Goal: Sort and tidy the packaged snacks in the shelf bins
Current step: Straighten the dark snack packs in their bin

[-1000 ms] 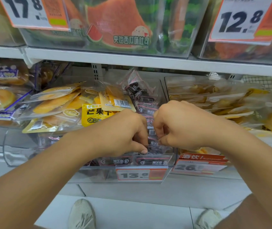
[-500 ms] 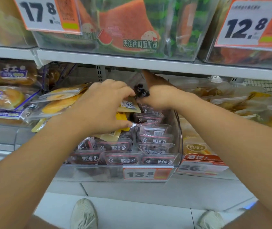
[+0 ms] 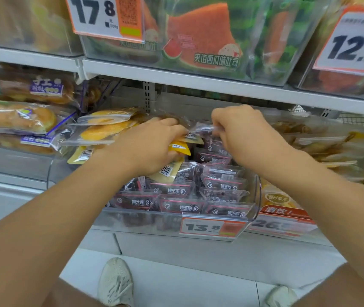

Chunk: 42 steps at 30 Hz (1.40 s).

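My left hand [image 3: 152,147] grips yellow packs [image 3: 180,148], right hand [image 3: 241,131] pinches a dark pack [image 3: 203,128]; tugging could spill the bin [image 3: 257,196].

Four price tags [image 3: 108,17] are showing, two hands [image 3: 152,145] are reaching in, two shoes [image 3: 115,282] are standing below

Bright, even overhead store light with soft shadows only; glare on clear bins [image 3: 256,196] and wrappers; motion blur over hands [image 3: 241,129] and right-side packs [image 3: 322,147]; wide-angle bending of shelf [image 3: 198,79] edges toward corners
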### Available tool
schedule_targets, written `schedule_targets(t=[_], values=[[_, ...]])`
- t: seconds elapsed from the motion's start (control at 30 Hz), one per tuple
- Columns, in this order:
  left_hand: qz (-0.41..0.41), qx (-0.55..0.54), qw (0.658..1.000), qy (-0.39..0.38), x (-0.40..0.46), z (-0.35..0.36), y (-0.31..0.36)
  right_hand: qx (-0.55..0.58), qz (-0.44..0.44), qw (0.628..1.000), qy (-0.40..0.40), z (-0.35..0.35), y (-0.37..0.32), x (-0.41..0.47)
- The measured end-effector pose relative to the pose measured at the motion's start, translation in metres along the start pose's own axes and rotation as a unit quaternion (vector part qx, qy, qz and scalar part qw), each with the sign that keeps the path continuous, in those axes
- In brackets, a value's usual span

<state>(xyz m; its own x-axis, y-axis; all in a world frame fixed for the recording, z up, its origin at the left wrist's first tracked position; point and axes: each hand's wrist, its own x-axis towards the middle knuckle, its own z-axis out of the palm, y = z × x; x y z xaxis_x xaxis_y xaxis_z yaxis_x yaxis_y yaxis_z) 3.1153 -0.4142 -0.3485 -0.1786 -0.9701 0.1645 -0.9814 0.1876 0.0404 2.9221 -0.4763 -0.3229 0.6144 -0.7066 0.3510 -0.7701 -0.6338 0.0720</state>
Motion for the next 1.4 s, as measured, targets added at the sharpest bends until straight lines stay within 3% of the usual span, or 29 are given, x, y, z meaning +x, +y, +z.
schedule_targets(t=[0.1, 0.2, 0.27, 0.33, 0.43, 0.57, 0.7, 0.8, 0.93, 1.03, 1.2, 1.3, 1.4], values=[[0.014, -0.011, 1.0, 0.005, -0.007, -0.014, -0.001, 0.032, -0.02, 0.998, 0.057, -0.014, -0.012, -0.035], [0.054, -0.085, 0.994, 0.041, -0.031, -0.046, -0.012, 0.175, -0.029, 0.968, 0.177, -0.03, -0.024, -0.071], [0.058, -0.162, 0.984, 0.034, -0.056, -0.067, -0.021, 0.255, -0.028, 0.943, 0.211, -0.036, -0.033, -0.08], [0.038, -0.186, 0.981, -0.027, -0.078, -0.075, -0.029, 0.364, -0.019, 0.911, 0.192, -0.034, -0.045, -0.078], [0.005, -0.131, 0.987, -0.092, -0.099, -0.056, -0.042, 0.484, -0.013, 0.864, 0.14, -0.022, -0.062, -0.064], [-0.033, -0.164, 0.985, -0.042, -0.119, -0.037, -0.064, 0.541, 0.004, 0.833, 0.11, -0.008, -0.074, -0.05], [-0.037, -0.071, 0.995, -0.055, -0.126, -0.038, -0.078, 0.587, -0.002, 0.805, 0.085, -0.002, -0.091, -0.043], [-0.076, -0.015, 0.995, -0.056, -0.12, -0.03, -0.088, 0.563, -0.046, 0.823, 0.058, 0.008, -0.112, -0.037], [-0.061, -0.073, 0.994, -0.054, -0.118, -0.023, -0.097, 0.391, -0.084, 0.913, 0.075, 0.02, -0.13, -0.028], [-0.043, -0.113, 0.992, -0.022, -0.12, -0.022, -0.104, 0.38, -0.114, 0.914, 0.086, 0.011, -0.128, -0.018], [-0.029, -0.138, 0.99, -0.023, -0.121, -0.024, -0.107, 0.291, -0.19, 0.937, 0.033, 0.017, -0.14, -0.022], [-0.027, -0.151, 0.987, -0.045, -0.12, -0.027, -0.105, 0.267, -0.179, 0.947, 0.026, 0.025, -0.15, -0.028], [-0.026, -0.16, 0.986, -0.044, -0.12, -0.027, -0.105, 0.272, -0.133, 0.951, -0.057, 0.021, -0.157, -0.025]])
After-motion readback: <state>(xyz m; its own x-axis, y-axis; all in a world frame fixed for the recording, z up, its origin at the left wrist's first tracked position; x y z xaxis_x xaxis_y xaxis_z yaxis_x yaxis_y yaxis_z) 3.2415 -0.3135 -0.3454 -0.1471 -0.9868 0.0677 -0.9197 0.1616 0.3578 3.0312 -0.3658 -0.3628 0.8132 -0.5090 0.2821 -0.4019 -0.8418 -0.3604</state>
